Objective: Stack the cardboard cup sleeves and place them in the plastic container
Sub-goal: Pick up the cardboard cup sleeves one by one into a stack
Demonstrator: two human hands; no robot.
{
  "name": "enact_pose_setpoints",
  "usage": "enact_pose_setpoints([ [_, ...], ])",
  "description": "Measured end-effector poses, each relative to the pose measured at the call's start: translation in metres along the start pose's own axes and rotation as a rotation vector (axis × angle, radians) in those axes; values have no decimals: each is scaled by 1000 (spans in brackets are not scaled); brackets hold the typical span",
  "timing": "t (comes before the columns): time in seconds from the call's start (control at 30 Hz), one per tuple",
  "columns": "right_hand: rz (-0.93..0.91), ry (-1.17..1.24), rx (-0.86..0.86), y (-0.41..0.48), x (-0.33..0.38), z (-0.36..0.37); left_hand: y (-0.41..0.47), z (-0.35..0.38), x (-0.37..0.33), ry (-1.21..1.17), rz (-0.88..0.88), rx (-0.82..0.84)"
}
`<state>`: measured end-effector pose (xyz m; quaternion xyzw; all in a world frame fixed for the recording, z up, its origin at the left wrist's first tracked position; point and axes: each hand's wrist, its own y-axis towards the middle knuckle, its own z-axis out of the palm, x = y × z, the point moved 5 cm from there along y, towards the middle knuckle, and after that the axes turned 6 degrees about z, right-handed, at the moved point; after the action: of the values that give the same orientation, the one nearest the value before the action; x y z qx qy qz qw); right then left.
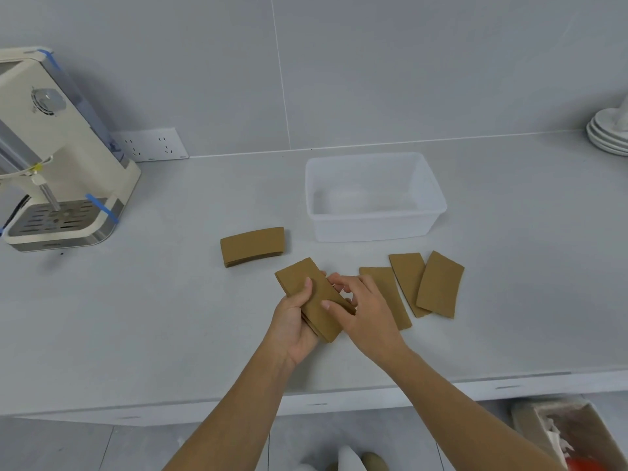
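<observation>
My left hand (295,322) grips a small stack of brown cardboard cup sleeves (307,287) from below, thumb across the top. My right hand (360,307) pinches the stack's right edge. Another flat pile of sleeves (252,245) lies on the counter to the left. Three more sleeves lie to the right, overlapping: one (390,290) partly under my right hand, a second (407,275) and a third (440,283) on top. The clear plastic container (373,229) stands behind them with nothing visible inside.
A cream coffee machine (57,158) stands at the left by a wall socket (151,144). Stacked white plates (608,134) sit at the far right. The counter's front edge (306,399) runs below my arms; a cardboard box (571,433) is on the floor.
</observation>
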<state>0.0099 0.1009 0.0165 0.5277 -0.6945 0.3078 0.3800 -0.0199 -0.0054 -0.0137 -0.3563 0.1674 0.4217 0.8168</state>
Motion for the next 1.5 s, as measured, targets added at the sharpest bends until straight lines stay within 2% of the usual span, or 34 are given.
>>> enact_pose_setpoints([
  [0.23,100,-260,-189,1,-20,-16,6,-1,4,-26,-7,-83],
  [0.43,54,-582,-300,2,-34,-17,7,-4,3,-29,-12,-99],
  [0.6,134,-789,-258,-1,-42,-17,9,-11,0,-40,0,-137],
  [0.8,186,-842,-161,-3,-52,-9,9,-13,1,-59,-7,-149],
  [1.17,229,-586,-217,1,-47,-21,14,-14,1,-66,-17,-155],
  [1.5,62,-280,-289,6,-6,-21,16,-7,3,-79,-50,-108],
])
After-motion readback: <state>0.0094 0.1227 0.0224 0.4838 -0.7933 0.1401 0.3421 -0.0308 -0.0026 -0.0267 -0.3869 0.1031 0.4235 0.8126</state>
